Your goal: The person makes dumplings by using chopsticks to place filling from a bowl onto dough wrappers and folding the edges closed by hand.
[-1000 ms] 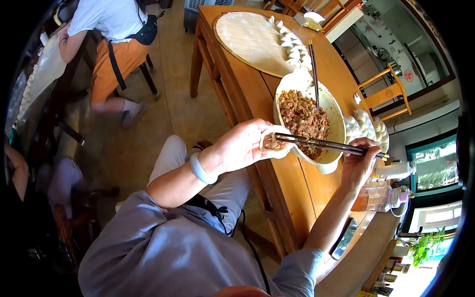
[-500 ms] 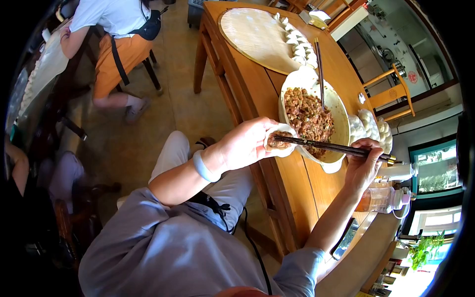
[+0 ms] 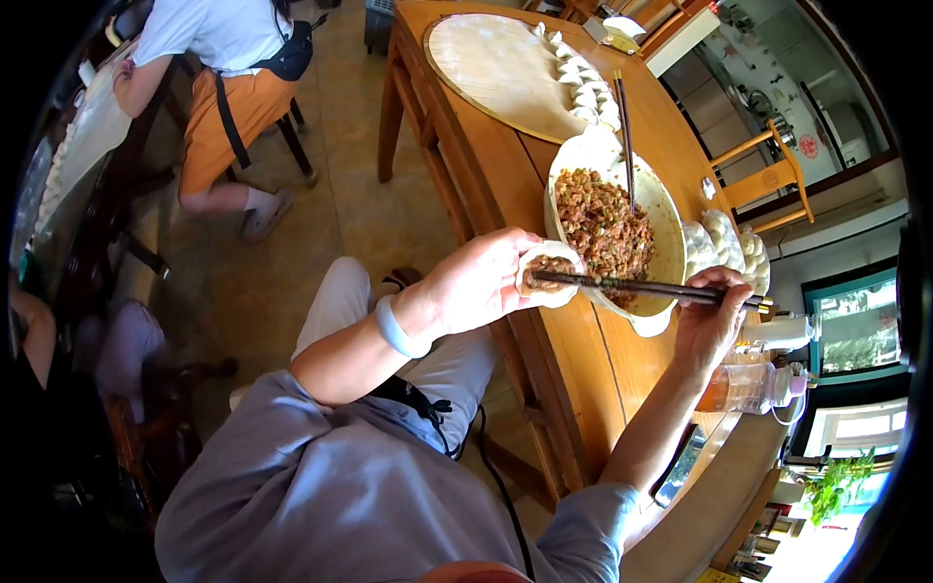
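Observation:
My left hand (image 3: 476,282) holds a round dumpling wrapper (image 3: 573,260) by its edge, beside the near-left rim of the bowl. Meat filling (image 3: 547,271) lies in the middle of the wrapper. In my right hand (image 3: 711,316) is a pair of dark chopsticks (image 3: 651,286), their tips touching that filling. The large pale bowl (image 3: 671,233) holds a mound of chopped meat mixture (image 3: 603,222). A second pair of chopsticks (image 3: 625,136) stands in the bowl, leaning on its far side.
Beyond the bowl, a round board (image 3: 486,68) carries a row of folded dumplings (image 3: 584,85). Plastic bags (image 3: 714,243), a bottle (image 3: 748,387) and a phone (image 3: 678,464) lie along the table's right side. Another person (image 3: 233,87) sits at a table on the left.
The chopstick tips have shifted slightly left across the filling, which looks more spread on the wrapper. My left hand stays almost in place.

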Demonstrator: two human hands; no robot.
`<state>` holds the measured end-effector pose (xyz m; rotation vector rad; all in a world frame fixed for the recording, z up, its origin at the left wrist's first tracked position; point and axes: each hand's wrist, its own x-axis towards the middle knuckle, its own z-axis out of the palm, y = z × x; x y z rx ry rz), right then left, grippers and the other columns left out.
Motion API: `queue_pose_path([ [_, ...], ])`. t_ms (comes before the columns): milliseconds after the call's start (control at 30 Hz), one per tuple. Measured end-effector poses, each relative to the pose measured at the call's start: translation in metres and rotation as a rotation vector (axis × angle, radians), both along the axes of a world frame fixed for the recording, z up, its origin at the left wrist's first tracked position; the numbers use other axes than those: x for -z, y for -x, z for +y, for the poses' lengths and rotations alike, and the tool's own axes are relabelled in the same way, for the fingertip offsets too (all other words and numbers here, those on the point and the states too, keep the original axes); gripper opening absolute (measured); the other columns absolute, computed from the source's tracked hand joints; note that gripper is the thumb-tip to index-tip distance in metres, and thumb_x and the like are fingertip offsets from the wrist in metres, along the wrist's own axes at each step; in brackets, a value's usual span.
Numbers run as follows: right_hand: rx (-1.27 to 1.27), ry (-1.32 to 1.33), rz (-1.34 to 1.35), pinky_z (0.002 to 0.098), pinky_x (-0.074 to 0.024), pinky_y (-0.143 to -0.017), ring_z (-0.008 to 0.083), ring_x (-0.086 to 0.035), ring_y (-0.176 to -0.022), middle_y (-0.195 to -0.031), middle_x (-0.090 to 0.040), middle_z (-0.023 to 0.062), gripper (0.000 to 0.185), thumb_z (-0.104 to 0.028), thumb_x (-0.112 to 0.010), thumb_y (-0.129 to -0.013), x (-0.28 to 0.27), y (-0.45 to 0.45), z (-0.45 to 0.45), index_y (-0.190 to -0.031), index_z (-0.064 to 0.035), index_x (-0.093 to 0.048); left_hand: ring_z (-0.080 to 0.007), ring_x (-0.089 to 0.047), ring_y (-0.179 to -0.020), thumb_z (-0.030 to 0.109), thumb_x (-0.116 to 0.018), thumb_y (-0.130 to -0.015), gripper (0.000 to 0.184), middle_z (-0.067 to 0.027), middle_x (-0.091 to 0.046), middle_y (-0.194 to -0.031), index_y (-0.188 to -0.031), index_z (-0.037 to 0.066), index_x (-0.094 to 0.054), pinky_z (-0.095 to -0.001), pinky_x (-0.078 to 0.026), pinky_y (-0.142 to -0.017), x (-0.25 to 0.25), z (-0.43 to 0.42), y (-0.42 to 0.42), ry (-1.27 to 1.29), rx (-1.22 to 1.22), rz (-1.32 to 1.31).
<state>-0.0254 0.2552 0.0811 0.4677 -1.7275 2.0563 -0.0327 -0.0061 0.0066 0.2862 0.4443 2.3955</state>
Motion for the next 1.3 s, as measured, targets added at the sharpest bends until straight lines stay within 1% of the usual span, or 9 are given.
queue_pose_path([
  [200,0.056,-0.099,-0.029,0.0274,-0.0468,-0.055,0.0183,-0.055,-0.068,-0.077,-0.056,0.0126,0.043,-0.039,-0.044,-0.092,-0.003,-0.004,0.003,-0.087,0.0027,-0.053,-0.0269,-0.057,-0.098,0.025,-0.035,-0.093,0.034,-0.0150,-0.051,-0.119,-0.106,-0.002,-0.050,-0.0404,-0.046,-0.089,0.009,0.001,0.004,-0.032,0.012,-0.010],
  [333,0.018,0.000,-0.020,0.0275,-0.0467,-0.055,0.0188,-0.056,-0.066,-0.079,-0.057,0.0128,0.041,-0.038,-0.045,-0.092,0.000,-0.002,0.005,-0.087,0.0024,-0.054,-0.0286,-0.057,-0.099,0.025,-0.035,-0.093,0.033,-0.0156,-0.049,-0.121,-0.105,-0.002,-0.050,-0.0401,-0.045,-0.090,0.005,0.001,0.003,-0.021,0.023,-0.029],
  [400,0.034,-0.053,-0.027,0.0276,-0.0491,-0.054,0.0194,-0.058,-0.068,-0.082,-0.057,0.0134,0.039,-0.035,-0.046,-0.092,0.004,0.002,0.003,-0.090,0.0026,-0.055,-0.0282,-0.056,-0.101,0.024,-0.035,-0.093,0.035,-0.0165,-0.050,-0.120,-0.108,-0.004,-0.049,-0.0394,-0.045,-0.091,0.008,0.001,0.003,-0.049,0.019,-0.018],
  [533,0.055,0.064,-0.062,0.0272,-0.0493,-0.052,0.0182,-0.058,-0.066,-0.081,-0.058,0.0128,0.036,-0.033,-0.047,-0.092,-0.001,0.001,0.004,-0.088,0.0016,-0.054,-0.0273,-0.056,-0.103,0.023,-0.035,-0.093,0.038,-0.0184,-0.052,-0.117,-0.112,-0.008,-0.047,-0.0379,-0.044,-0.092,0.004,-0.003,0.000,-0.036,0.031,-0.018],
  [800,0.209,0.069,-0.066,0.0257,-0.0466,-0.049,0.0153,-0.056,-0.061,-0.073,-0.059,0.0094,0.037,-0.037,-0.047,-0.092,-0.013,-0.001,0.010,-0.084,-0.0012,-0.056,-0.0261,-0.055,-0.104,0.023,-0.037,-0.092,0.037,-0.0187,-0.056,-0.113,-0.110,-0.006,-0.049,-0.0359,-0.043,-0.094,-0.001,-0.013,-0.006,-0.051,0.009,-0.066],
  [967,0.707,-0.326,0.042,0.0204,-0.0455,-0.048,0.0111,-0.056,-0.053,-0.065,-0.059,0.0069,0.041,-0.038,-0.049,-0.091,-0.034,-0.024,0.015,-0.079,-0.0001,-0.059,-0.0271,-0.052,-0.109,0.024,-0.035,-0.092,0.040,-0.0202,-0.053,-0.117,-0.113,-0.008,-0.046,-0.0353,-0.040,-0.097,0.006,-0.026,-0.009,-0.055,0.016,-0.058],
  [1067,0.824,-0.606,-0.064,0.0225,-0.0469,-0.051,0.0112,-0.057,-0.054,-0.066,-0.060,0.0056,0.038,-0.034,-0.050,-0.091,-0.027,-0.034,0.008,-0.076,-0.0002,-0.061,-0.0309,-0.047,-0.116,0.022,-0.030,-0.092,0.048,-0.0242,-0.047,-0.124,-0.121,-0.014,-0.039,-0.0368,-0.035,-0.102,0.006,-0.035,-0.012,-0.056,0.025,-0.062],
  [1133,0.729,-0.697,-0.110,0.0249,-0.0490,-0.057,0.0130,-0.060,-0.059,-0.068,-0.062,0.0061,0.032,-0.027,-0.051,-0.091,-0.012,-0.039,0.003,-0.078,0.0000,-0.063,-0.0312,-0.047,-0.116,0.022,-0.030,-0.092,0.047,-0.0242,-0.047,-0.124,-0.121,-0.014,-0.039,-0.0368,-0.035,-0.102,0.009,-0.041,-0.012,-0.066,0.017,-0.090],
  [1300,0.738,-0.394,-0.110,0.0277,-0.0524,-0.063,0.0153,-0.061,-0.067,-0.077,-0.062,0.0085,0.037,-0.032,-0.049,-0.092,0.029,-0.063,-0.008,-0.084,0.0023,-0.061,-0.0301,-0.048,-0.116,0.024,-0.031,-0.092,0.047,-0.0233,-0.048,-0.124,-0.120,-0.013,-0.041,-0.0369,-0.036,-0.101,0.011,-0.053,-0.017,-0.089,0.011,-0.122],
])
